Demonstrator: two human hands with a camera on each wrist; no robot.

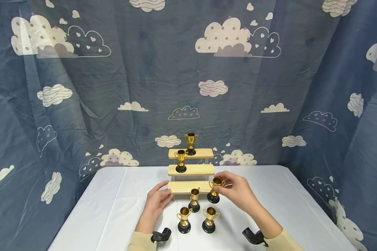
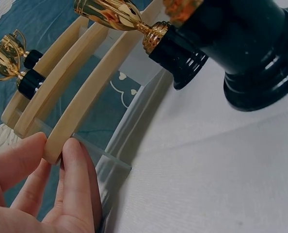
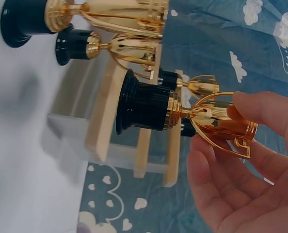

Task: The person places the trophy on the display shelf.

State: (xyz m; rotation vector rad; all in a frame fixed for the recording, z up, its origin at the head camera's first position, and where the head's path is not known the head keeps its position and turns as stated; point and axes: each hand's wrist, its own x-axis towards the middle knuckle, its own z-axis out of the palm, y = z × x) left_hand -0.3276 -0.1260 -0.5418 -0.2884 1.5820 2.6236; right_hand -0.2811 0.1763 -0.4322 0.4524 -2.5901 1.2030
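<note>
- Trophy stand, pale grainy wood; left hand pinching its bottom plank at left, fingers partly hidden.
- Three trophies out front, glossy black bases, one cropped in left wrist view.
- Gold trophy by the plank's right end, right hand gripping it, blocking part.

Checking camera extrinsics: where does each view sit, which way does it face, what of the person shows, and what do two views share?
Head: on the person's head, facing forward and down at the wooden shelf and gold trophies; left hand, right hand and sleeves show.
Left wrist: on that wrist, facing the lowest plank; thumb and fingers pinching its end show.
Right wrist: on that wrist, facing the held trophy; the fingers holding it show.
Shared: both wrist views show the shelf, from opposite ends.
</note>
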